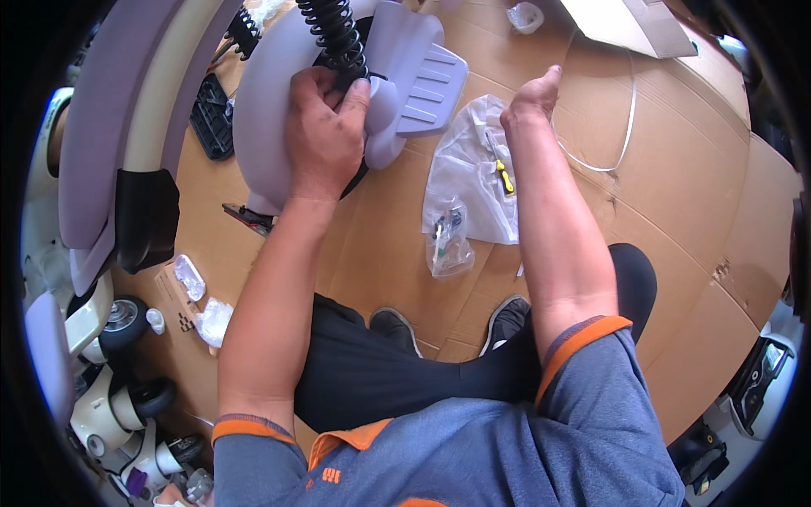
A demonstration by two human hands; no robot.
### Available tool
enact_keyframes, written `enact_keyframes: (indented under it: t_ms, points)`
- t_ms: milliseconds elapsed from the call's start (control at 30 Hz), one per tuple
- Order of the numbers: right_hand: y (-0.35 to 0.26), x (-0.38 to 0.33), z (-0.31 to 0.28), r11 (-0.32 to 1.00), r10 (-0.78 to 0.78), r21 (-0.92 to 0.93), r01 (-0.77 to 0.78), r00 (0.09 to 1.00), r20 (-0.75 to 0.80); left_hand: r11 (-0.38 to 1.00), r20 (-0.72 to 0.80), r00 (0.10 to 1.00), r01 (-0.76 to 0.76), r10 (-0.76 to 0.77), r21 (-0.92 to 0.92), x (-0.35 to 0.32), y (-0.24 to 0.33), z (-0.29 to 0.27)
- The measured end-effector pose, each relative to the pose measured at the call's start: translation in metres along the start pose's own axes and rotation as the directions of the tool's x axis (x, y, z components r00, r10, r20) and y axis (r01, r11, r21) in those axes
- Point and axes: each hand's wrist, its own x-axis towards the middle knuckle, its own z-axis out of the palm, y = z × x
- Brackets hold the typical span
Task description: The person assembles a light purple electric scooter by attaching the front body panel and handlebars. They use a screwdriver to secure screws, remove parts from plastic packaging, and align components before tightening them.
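Ahead of me on the left is a lavender plastic scooter-like body [262, 127] with a ribbed footrest [432, 91]. A black coil spring [331, 34] rises from it. My left hand [325, 139] is closed at the spring's lower end, thumb and fingers on either side of it; the fingertips are partly hidden. Off to the right, my right hand [532, 97] is held out with the thumb extended and nothing visible in it; most fingers are hidden. Near its forearm, a yellow-and-black screwdriver [504, 176] lies on a white plastic bag [465, 160].
Cardboard [676, 194] covers the floor. A clear bag of small parts [450, 241] lies before my shoes. At left stand a curved lavender-and-cream frame [148, 93] and wheels [127, 319]. A black tray-like part [213, 118] and a white strap [629, 127] lie farther off.
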Motion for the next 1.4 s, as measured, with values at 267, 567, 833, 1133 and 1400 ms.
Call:
enact_keyframes:
  t_ms: [267,567,833,1133,1400]
  points:
    - [-0.039,-0.025,0.012,0.937,-0.065,-0.335,0.097,0.992,0.105,0.988,0.008,0.999,-0.031,0.032,-0.150,-0.005,-0.028,-0.013]
    - [0.050,-0.065,-0.032,0.923,0.064,-0.384,-0.002,0.987,0.146,0.970,-0.092,0.994,-0.041,0.065,0.240,-0.005,-0.017,0.000]
    - [0.078,-0.124,-0.175,-0.387,0.422,-0.359,0.850,0.509,0.750,0.889,-0.051,0.981,-0.147,0.188,0.434,0.005,-0.017,-0.001]
    - [0.097,-0.100,-0.190,-0.533,0.387,-0.413,0.739,0.647,0.657,0.919,-0.143,0.982,-0.061,0.126,0.390,0.000,-0.001,-0.001]
    - [-0.032,-0.146,-0.119,-0.344,0.614,-0.490,0.801,0.587,0.528,0.924,-0.123,0.991,0.004,0.047,0.382,-0.004,-0.001,0.000]
